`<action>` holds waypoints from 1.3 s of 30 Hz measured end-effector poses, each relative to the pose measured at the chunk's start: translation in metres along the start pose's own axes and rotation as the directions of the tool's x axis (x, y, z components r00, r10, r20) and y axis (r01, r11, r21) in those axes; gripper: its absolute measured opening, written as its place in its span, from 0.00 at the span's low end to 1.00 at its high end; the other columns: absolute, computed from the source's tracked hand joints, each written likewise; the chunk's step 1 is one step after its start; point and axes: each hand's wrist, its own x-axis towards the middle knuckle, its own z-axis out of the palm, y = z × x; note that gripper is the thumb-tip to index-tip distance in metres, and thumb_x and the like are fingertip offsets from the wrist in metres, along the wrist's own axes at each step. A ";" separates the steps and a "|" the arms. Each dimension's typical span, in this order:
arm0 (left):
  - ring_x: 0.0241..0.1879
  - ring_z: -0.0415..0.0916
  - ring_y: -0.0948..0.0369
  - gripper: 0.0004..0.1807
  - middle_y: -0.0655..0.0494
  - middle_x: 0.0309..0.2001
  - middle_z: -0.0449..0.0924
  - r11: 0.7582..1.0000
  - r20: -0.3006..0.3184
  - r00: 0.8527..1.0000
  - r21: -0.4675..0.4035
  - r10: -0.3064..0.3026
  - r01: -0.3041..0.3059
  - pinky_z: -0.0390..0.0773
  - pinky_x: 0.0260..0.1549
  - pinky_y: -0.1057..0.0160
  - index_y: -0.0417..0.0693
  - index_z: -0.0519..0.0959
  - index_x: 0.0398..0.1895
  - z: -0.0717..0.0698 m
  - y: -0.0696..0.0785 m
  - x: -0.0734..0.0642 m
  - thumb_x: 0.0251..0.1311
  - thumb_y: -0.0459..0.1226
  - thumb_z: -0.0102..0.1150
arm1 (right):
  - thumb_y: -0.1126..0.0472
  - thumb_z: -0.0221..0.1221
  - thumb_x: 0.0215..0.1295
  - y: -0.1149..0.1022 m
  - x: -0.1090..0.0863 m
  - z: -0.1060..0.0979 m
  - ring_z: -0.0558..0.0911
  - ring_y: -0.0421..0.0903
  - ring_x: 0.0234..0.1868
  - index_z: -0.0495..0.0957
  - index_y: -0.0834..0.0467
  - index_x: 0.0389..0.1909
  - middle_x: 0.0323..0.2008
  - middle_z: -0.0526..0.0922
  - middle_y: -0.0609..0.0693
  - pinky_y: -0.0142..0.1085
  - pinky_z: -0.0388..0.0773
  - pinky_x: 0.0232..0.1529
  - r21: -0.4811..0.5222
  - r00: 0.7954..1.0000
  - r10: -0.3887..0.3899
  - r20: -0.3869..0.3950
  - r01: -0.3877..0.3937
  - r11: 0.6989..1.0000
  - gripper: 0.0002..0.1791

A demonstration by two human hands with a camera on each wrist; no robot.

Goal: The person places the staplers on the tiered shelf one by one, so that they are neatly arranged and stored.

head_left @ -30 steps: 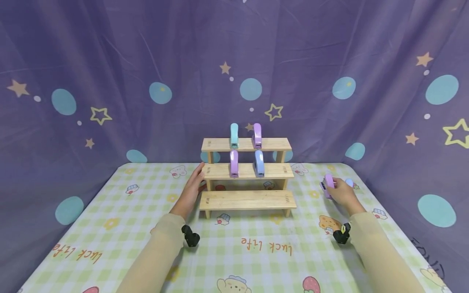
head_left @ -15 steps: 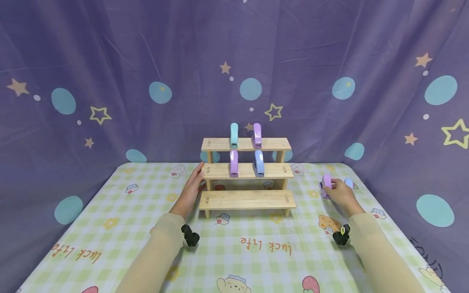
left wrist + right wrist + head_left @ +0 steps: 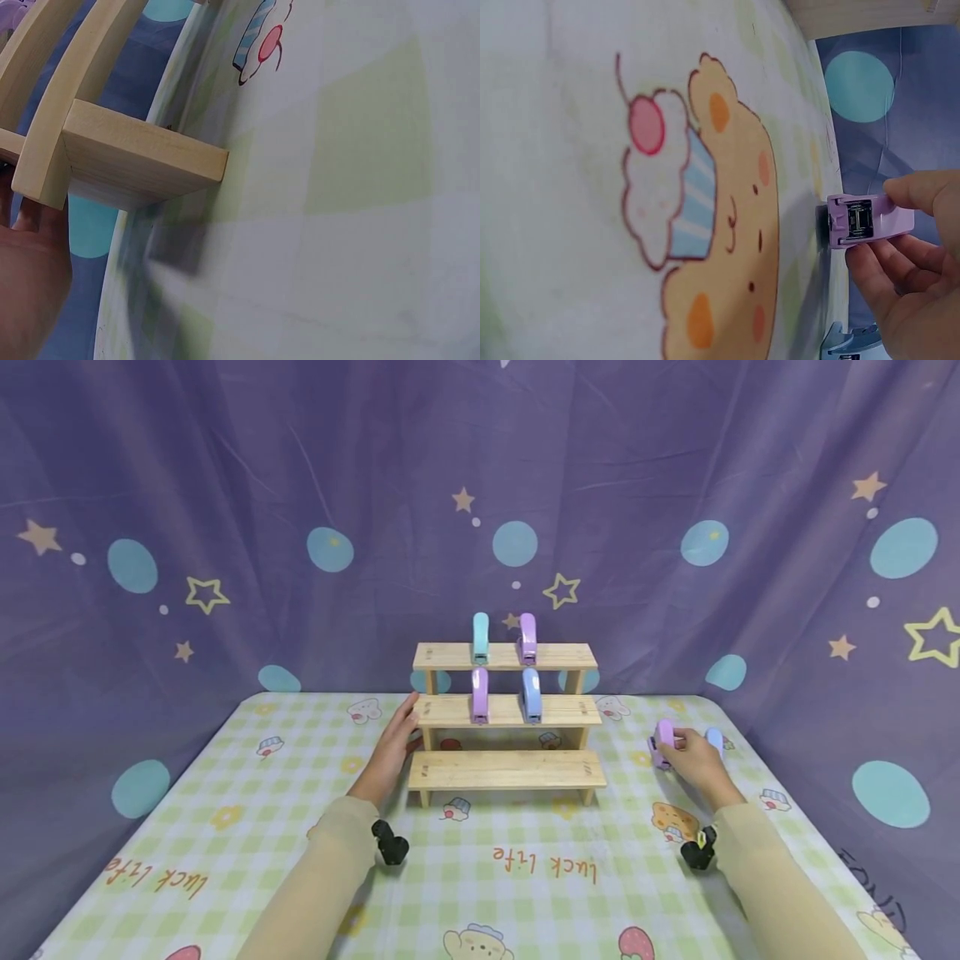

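My right hand (image 3: 699,763) pinches a lilac stapler (image 3: 663,742) between thumb and fingers at the right of the table. In the right wrist view this stapler (image 3: 870,220) shows its end towards the camera, close to the cloth. A blue stapler (image 3: 714,740) stands just right of that hand, partly hidden by it. My left hand (image 3: 389,752) rests with extended fingers against the left side of a three-step wooden shelf (image 3: 507,768). The top step bears a mint stapler (image 3: 480,637) and a purple stapler (image 3: 528,637). On the middle step stand another purple stapler (image 3: 480,695) and a blue one.
The shelf's lowest step bears nothing. A green-and-white checked cloth (image 3: 465,902) with printed cartoons covers the table. Behind and beside the table hangs a purple curtain (image 3: 405,468) with stars and dots.
My right hand has shifted slightly left with the lilac stapler, away from the blue stapler, more of which now shows. The left hand and shelf have stayed put.
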 end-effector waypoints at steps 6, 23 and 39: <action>0.75 0.49 0.51 0.30 0.55 0.79 0.45 1.000 0.000 1.000 0.001 -0.005 0.005 0.52 0.72 0.45 0.61 0.46 0.82 0.000 -0.003 0.002 0.81 0.48 0.36 | 0.54 0.54 0.74 -0.003 -0.002 -0.001 0.74 0.68 0.56 0.61 0.75 0.68 0.56 0.73 0.75 0.57 0.73 0.57 0.005 1.000 -0.011 -0.007 0.011 1.000 0.34; 0.76 0.46 0.50 0.30 0.54 0.80 0.43 0.999 0.006 1.000 -0.018 -0.031 0.031 0.50 0.73 0.44 0.60 0.45 0.82 0.001 0.008 -0.002 0.82 0.45 0.35 | 0.52 0.60 0.71 -0.025 -0.018 -0.018 0.78 0.62 0.53 0.64 0.73 0.67 0.52 0.76 0.69 0.43 0.80 0.43 0.013 0.996 -0.091 0.019 0.091 0.996 0.35; 0.76 0.46 0.57 0.30 0.61 0.79 0.44 1.000 -0.007 1.000 0.030 0.008 -0.008 0.53 0.73 0.48 0.67 0.47 0.81 -0.002 -0.009 0.004 0.80 0.52 0.36 | 0.55 0.62 0.69 -0.063 -0.040 -0.026 0.77 0.55 0.47 0.64 0.74 0.65 0.48 0.77 0.64 0.33 0.79 0.36 0.139 0.985 -0.154 0.083 0.142 0.980 0.34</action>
